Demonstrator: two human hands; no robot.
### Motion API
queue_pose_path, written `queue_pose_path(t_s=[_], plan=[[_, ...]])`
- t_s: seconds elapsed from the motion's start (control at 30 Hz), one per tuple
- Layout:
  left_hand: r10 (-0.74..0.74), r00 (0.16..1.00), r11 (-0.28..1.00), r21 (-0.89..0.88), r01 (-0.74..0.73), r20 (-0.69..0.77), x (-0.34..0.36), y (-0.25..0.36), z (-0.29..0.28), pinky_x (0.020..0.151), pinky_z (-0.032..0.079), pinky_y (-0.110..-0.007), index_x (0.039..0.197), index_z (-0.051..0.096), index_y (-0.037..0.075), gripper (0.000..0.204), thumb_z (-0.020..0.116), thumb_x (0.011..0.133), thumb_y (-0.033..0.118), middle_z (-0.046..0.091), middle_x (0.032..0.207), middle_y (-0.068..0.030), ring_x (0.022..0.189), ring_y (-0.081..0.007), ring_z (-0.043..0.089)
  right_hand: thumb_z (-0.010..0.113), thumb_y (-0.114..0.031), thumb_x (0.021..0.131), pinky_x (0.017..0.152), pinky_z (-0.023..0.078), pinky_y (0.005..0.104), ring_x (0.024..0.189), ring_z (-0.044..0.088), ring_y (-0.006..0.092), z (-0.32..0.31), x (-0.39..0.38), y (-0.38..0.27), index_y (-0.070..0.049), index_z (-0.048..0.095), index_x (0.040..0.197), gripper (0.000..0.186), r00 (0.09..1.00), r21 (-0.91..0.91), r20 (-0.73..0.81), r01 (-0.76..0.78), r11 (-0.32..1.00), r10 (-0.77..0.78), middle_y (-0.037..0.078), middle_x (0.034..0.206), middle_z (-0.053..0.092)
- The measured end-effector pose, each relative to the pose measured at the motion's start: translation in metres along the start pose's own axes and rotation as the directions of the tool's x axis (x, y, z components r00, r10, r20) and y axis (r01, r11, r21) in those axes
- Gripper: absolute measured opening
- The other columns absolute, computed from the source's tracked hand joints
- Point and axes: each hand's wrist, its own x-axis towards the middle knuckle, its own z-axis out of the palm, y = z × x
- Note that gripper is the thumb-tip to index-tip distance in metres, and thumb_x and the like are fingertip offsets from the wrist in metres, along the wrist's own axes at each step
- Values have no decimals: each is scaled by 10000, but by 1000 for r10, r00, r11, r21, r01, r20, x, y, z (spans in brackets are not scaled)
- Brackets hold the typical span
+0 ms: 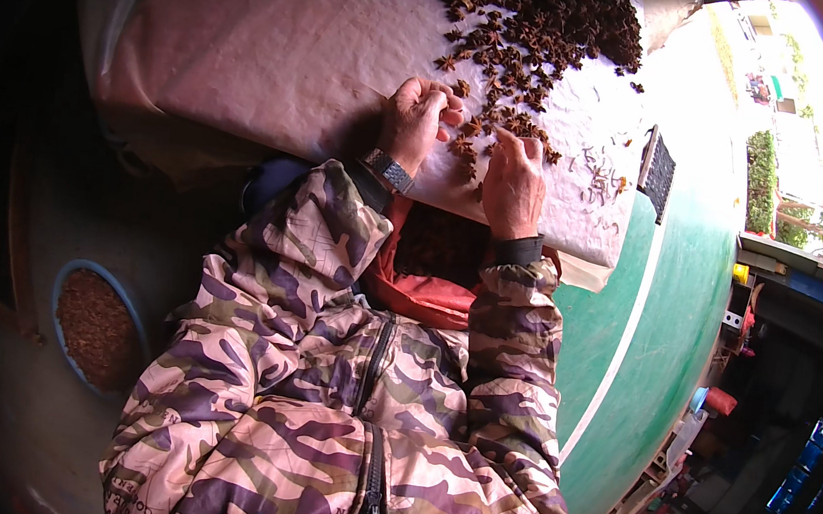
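Observation:
A big heap of dark brown star anise (553, 18) covers the far right of the pale sheet-covered table (253, 53). Looser pieces trail from it toward the near edge. Over the table's near part, my left hand (416, 124) has its fingers curled and the thumb pressed to them; what they hold, if anything, is hidden. To its right, my right hand (515, 186) is closed at the fingertips beside a small cluster of star anise (468, 149). Whether a piece sits in that pinch is too small to tell. Below the table edge, a red bag (424, 300) gapes with a dark inside.
Thin dark stem-like bits (600, 176) lie at the table's right end. A blue-rimmed basin (100, 326) of brown bits stands on the floor at left. Beyond the table's right end are a black crate-like object (657, 172) and a green floor (667, 331) with a white line.

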Motion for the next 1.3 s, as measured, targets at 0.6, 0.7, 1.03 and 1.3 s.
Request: queue_pose_path(t_s=[0.6, 0.7, 1.03, 1.3], plan=[[3, 1000, 999, -42, -4, -20, 0, 1, -1, 618, 526, -215, 1070, 608, 71, 148, 493, 993, 124, 742, 997, -74, 818, -122, 715, 615, -141, 946, 778, 557, 511, 931, 679, 419, 5, 30, 9, -104, 701, 1159, 233, 999, -43, 37, -4, 999, 5, 203, 1124, 629], [-10, 1000, 999, -35, 9, -5, -2, 2, 1, 618, 524, -212, 1064, 614, 76, 154, 486, 1000, 131, 742, 996, -69, 817, -114, 714, 605, -161, 955, 801, 556, 501, 955, 678, 414, 10, 41, 19, -93, 719, 1130, 220, 994, -108, 99, -24, 994, 35, 203, 1121, 630], [-7, 1000, 1000, 9, 6, 16, -5, 3, 7, 564, 522, -232, 1013, 619, 57, 121, 521, 1005, 127, 721, 897, -40, 719, -106, 683, 587, -179, 978, 775, 545, 520, 912, 672, 424, 4, 39, 22, -76, 678, 1018, 143, 995, -53, 73, -66, 996, 70, 201, 1050, 645], [167, 934, 929, 268, -256, 316, -4, -12, 8, 688, 549, -258, 1044, 669, 15, 237, 669, 1023, 251, 720, 890, -39, 761, -73, 663, 618, -125, 960, 712, 525, 494, 833, 658, 416, -17, 11, -1, -68, 631, 991, 65, 998, 181, 42, 29, 983, -37, 185, 977, 640]])
